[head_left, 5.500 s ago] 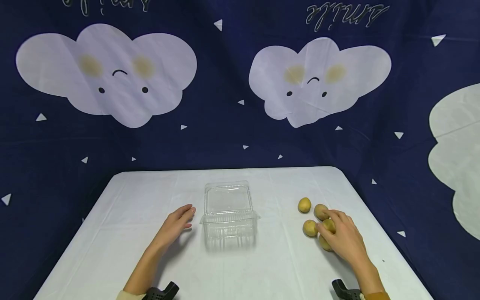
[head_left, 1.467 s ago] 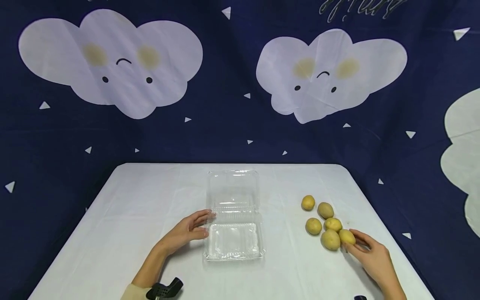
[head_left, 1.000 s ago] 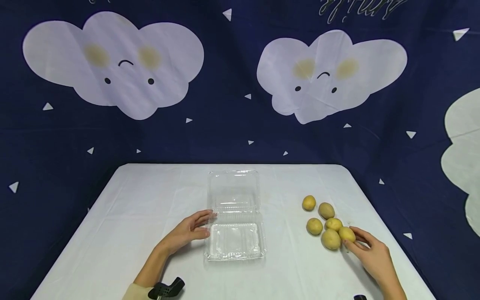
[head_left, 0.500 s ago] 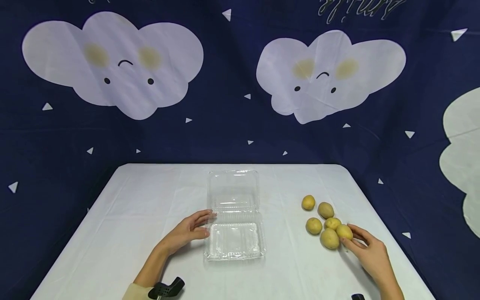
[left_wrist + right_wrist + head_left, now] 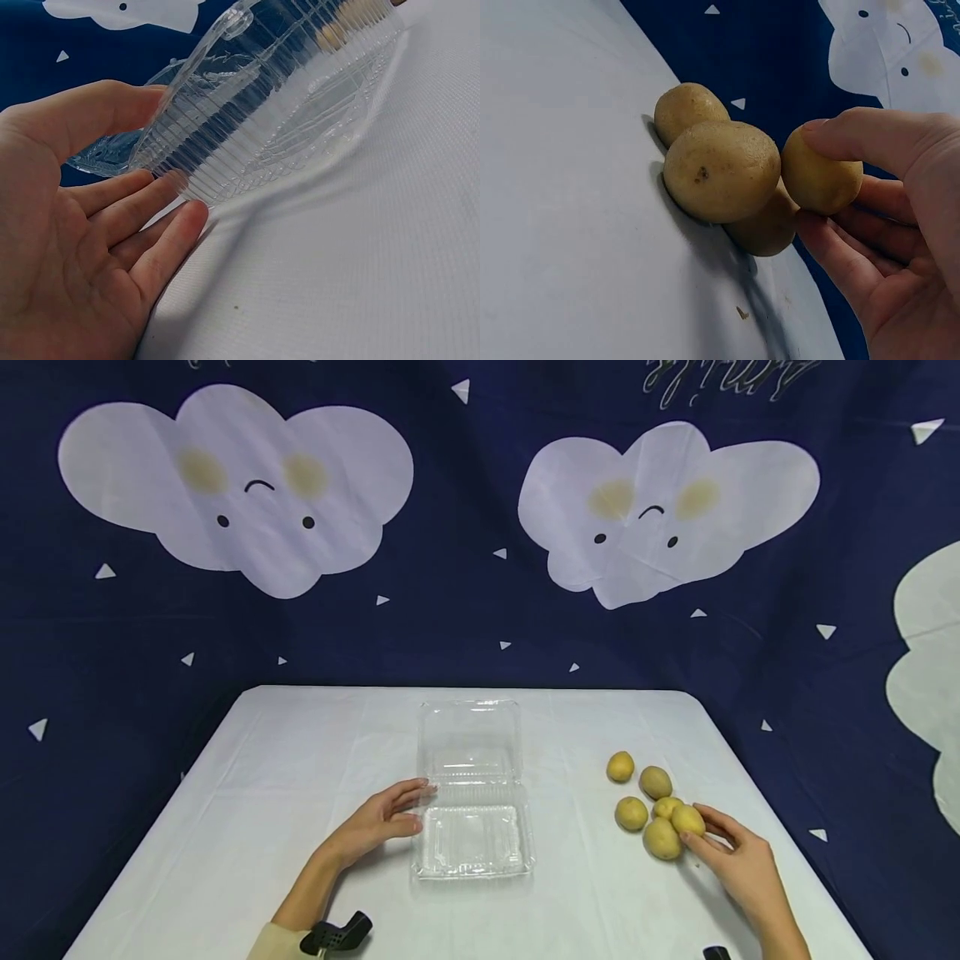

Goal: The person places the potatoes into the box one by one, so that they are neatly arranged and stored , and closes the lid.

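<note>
At the right of the table, my right hand (image 5: 738, 860) pinches a small yellow potato (image 5: 821, 172) between thumb and fingers. Close against it lie a larger potato (image 5: 721, 171) and others of the same pile. My left hand (image 5: 375, 827) rests beside a clear plastic clamshell box (image 5: 471, 843), which stands with its lid (image 5: 468, 739) folded back. In the left wrist view, the thumb touches the box's rim (image 5: 180, 82) and the rather straight fingertips touch its ribbed side wall. Nothing lies in the box.
Other loose potatoes, among them one at the back (image 5: 620, 767) and one nearer the box (image 5: 632, 814), lie on the white-covered table (image 5: 570, 893). Behind the table hangs a dark blue cloth (image 5: 450, 635) printed with clouds.
Over the earlier frames the box's lid has gone back and my left hand has come to its side. My right hand has taken the potato and shifted it slightly up and left.
</note>
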Motion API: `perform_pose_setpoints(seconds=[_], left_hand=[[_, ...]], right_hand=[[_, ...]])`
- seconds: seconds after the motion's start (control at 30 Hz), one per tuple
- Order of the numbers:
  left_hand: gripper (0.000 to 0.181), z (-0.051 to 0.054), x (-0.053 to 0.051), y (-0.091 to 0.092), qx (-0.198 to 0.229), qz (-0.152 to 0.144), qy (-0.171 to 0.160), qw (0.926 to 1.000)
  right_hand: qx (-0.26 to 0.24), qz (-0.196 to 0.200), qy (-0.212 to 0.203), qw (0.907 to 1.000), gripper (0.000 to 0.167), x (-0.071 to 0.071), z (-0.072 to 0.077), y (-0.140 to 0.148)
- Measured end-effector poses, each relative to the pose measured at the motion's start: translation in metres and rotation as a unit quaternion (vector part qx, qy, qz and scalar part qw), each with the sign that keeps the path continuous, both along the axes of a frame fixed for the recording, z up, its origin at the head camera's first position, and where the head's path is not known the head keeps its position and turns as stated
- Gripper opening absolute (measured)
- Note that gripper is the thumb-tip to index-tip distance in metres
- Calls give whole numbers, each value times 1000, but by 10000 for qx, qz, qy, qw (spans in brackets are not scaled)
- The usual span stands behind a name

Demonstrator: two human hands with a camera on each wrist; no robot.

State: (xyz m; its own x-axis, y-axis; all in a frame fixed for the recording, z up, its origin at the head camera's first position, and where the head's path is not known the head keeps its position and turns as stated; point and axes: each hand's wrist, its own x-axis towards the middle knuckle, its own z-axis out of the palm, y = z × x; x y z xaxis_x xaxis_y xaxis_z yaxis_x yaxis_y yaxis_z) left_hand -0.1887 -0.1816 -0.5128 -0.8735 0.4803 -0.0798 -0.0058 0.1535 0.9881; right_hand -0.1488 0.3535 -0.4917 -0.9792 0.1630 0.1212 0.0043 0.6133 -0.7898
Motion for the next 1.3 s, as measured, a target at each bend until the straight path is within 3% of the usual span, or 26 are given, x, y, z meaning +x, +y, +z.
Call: perform_pose_setpoints(seconds=[0.4,0.83,1.17,1.3], left_hand=[[65,-1,-2,0,-44,9,50,10000],[64,-1,-1,1,-41,-15,17,10000],[64,-3,-3,0,-75,-66,107,9999],[65,-3,-2,1,-28,-85,44,10000]], right_hand=[[393,6,210,9990,57,-4,11,-9],[317,525,461,9970,53,-11,11,-30],[-44,880,51,9961,59,-17,13,-51],[-4,985,79,9951,57,-17,10,-57]])
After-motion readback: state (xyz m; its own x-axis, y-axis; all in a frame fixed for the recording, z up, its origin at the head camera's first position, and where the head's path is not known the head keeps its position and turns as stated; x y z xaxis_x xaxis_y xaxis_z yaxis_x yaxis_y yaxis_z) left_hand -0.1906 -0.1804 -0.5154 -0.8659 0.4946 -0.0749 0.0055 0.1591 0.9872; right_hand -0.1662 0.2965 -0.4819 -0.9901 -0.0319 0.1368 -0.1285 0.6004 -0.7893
